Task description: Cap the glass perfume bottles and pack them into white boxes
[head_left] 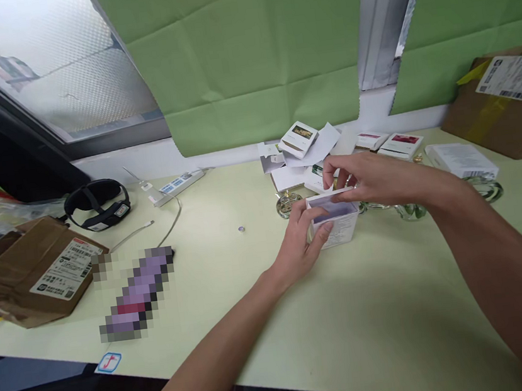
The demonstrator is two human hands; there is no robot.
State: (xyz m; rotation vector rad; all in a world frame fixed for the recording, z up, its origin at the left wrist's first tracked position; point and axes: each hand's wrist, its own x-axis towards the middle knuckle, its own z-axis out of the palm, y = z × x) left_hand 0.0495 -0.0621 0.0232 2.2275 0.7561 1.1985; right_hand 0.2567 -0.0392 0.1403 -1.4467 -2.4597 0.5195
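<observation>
A small white carton [337, 234] with fine print on its front stands on the table, its top open and its inside pale violet. My left hand [300, 235] grips the carton's left side, fingers over the rim and thumb on the front. From the right, my right hand [363, 176] reaches over the top, with fingers and thumb bent together at the raised back edge. Whether anything else is between those fingertips is hidden. Just behind the carton lie a clear glass piece [289, 204] and more glass pieces with green in them [411, 210].
Flat white boxes [299, 139] and opened packaging lie by the wall. Brown cartons stand at far left [36, 267] and right [502, 105]. A power strip [179, 186], black headset [98, 206], pixelated phone-like object [140, 293] and tiny round item [241, 228] are left of my hands.
</observation>
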